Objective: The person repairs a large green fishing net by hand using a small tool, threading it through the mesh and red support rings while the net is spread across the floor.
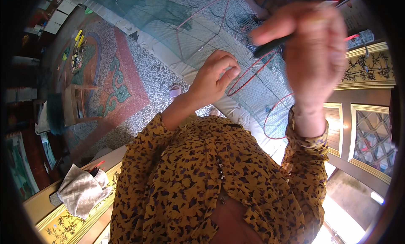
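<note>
My right hand (314, 54) is raised at the upper right, blurred by motion, its fingers closed round a slim dark green tool (273, 46) whose exact kind I cannot make out. Lower and further left, my left hand (217, 75) has its fingers curled in with the thumb against them; what they pinch, if anything, is hidden. Beyond and beneath both hands stretches a green mesh fishing net (202, 54) with frames in it. One red hoop (253, 74) of the net stands just right of my left hand, and another red hoop (265, 122) is nearer to me.
A pale sheet (158, 50) lies under the net on the speckled floor (147, 81). At left the floor has a red and green pattern (116, 90), with a wooden stool (78, 103) on it. A grey cloth (82, 191) hangs at lower left. Gold-trimmed door panels (371, 134) stand at right.
</note>
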The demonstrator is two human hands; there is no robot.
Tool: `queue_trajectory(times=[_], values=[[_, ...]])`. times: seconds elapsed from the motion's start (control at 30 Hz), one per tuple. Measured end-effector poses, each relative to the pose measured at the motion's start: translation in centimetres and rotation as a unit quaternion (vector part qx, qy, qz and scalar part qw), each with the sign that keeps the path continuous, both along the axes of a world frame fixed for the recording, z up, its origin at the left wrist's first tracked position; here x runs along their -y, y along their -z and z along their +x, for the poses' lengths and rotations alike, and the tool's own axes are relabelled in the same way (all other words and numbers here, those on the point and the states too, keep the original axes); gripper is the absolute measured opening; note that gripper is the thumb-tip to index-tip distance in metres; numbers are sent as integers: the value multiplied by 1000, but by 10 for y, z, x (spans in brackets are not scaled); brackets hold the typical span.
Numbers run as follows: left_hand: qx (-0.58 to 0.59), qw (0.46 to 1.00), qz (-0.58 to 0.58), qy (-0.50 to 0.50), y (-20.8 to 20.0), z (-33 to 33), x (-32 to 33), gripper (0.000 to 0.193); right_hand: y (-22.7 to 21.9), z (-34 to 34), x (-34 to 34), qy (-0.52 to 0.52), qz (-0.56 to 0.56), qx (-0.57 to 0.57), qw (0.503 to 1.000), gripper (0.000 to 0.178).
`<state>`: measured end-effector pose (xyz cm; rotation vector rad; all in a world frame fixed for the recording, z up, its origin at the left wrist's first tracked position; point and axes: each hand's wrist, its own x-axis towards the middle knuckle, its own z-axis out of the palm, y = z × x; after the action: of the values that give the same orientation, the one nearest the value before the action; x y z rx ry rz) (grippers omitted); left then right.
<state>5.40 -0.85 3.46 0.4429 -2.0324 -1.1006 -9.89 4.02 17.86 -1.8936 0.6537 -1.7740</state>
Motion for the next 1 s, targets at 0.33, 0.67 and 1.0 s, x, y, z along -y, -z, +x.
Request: queue_trajectory(times=[0.33, 0.67, 1.0], values=[[-61, 934, 352, 22, -6, 10, 20, 16, -16, -15, 22, 103, -52, -102, 988, 11], [-148, 875, 460, 18, 8, 45, 51, 16, 68, -17, 53, 183, 93, -533, 821, 4], [-63, 914, 400, -9, 6, 43, 39, 21, 89, -13, 68, 115, 148, -528, 828, 5]])
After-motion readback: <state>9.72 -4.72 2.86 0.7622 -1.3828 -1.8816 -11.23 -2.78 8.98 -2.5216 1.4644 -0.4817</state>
